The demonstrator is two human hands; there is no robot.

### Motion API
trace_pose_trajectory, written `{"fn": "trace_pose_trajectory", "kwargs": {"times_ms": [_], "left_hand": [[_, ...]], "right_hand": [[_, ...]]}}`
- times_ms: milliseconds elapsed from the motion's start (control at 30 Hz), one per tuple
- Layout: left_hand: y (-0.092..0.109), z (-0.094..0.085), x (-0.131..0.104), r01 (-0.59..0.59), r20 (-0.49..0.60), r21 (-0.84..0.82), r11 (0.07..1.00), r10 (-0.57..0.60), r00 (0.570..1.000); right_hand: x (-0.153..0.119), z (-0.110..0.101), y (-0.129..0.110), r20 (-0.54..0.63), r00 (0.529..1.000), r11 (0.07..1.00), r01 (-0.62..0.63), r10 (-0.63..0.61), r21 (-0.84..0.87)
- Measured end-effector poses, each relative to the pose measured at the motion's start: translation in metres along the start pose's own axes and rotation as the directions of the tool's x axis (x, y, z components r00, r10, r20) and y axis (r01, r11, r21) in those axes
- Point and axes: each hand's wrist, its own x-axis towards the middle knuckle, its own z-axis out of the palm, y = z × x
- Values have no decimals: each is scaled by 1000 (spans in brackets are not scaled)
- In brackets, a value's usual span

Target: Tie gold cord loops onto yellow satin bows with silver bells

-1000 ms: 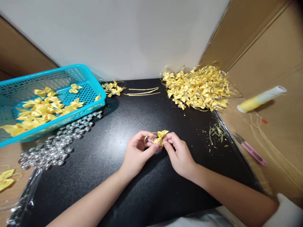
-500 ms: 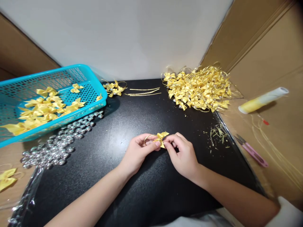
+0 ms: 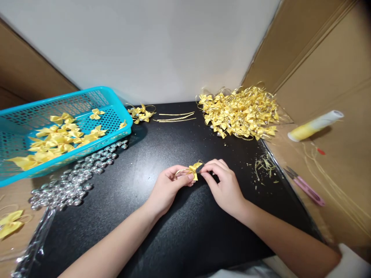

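Observation:
A yellow ribbon bow [image 3: 193, 168] with a gold cord loop is pinched between the thumb and fingers of my left hand [image 3: 171, 186], a little above the black table. The loop sticks out to the left, over the fingers. Close to the bow's right side, my right hand [image 3: 223, 183] is closed in a pinch, thumb against forefinger. A small dark patch shows between its fingertips and the bow; whether that is an object or the table behind, I cannot tell. What the right fingertips grip is too small to name.
A turquoise basket [image 3: 121, 112] of yellow bows stands left, with silver beads [image 3: 69, 183] along its front. At the back lie gold cord pieces [image 3: 175, 116] and a heap of corded bows [image 3: 240, 112]. Pink-handled snips [image 3: 308, 191], cord scraps [image 3: 264, 166] and a yellow-white roll [image 3: 315, 125] lie right.
My right fingertips have drawn slightly away from the bow, and the dark patch beside it shows more. My left hand keeps its hold. The whole view has shifted a little.

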Motion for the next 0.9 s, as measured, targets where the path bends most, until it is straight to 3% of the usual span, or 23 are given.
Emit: {"fn": "trace_pose_trajectory", "kwargs": {"times_ms": [133,200,333,400,567,767,900], "left_hand": [[1,1,0,10,21,-3,1000,-10,1000],[0,2,-1,-3,19,3,1000,3,1000],[-1,5,-3,-80,-26,36,996,81,996],[-3,6,-5,-151,-41,76,986,155,987],[-8,6,-9,-323,-6,254,912,335,942],[-7,3,-10,-412,63,401,818,424,903],[-6,3,-10,-411,94,442,797,415,905]], "right_hand": [[1,3,-3,24,1000,1000,-18,18,14],[0,3,-5,-30,1000,1000,8,-8,-5],[-5,0,-12,-200,956,969,186,-217,-163],[-7,0,-14,-175,943,944,241,-283,-226],[-6,5,-12,-68,970,932,204,-234,-300],[-3,6,-10,-9,983,950,177,-186,-258],[-1,5,-9,43,981,951,194,-189,-241]]}}
